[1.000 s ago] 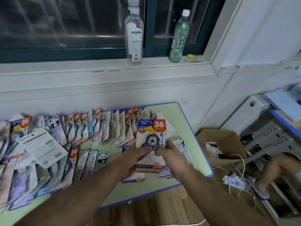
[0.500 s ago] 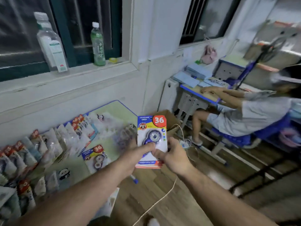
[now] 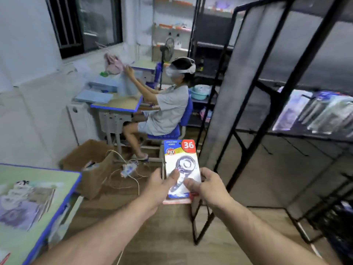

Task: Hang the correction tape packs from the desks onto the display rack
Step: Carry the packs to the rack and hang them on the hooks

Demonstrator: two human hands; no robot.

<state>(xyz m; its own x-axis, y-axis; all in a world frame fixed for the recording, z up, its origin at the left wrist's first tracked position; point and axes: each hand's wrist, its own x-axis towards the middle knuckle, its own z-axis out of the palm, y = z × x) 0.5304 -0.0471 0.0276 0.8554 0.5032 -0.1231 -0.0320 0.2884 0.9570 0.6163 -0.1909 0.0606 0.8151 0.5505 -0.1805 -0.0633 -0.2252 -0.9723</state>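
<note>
One blue-and-white carded correction tape pack pinched upright at its lower edge between left hand and right hand, mid-air, just left of one black metal display rack. Open wooden floor from rack to the green blue-edged desk corner.

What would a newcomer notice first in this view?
The correction tape pack with its red 36 badge, held upright at bottom centre by the left hand and right hand. To the right stands the black display rack, with blurred packs on it. Behind, a seated person works at a blue-edged desk.
</note>
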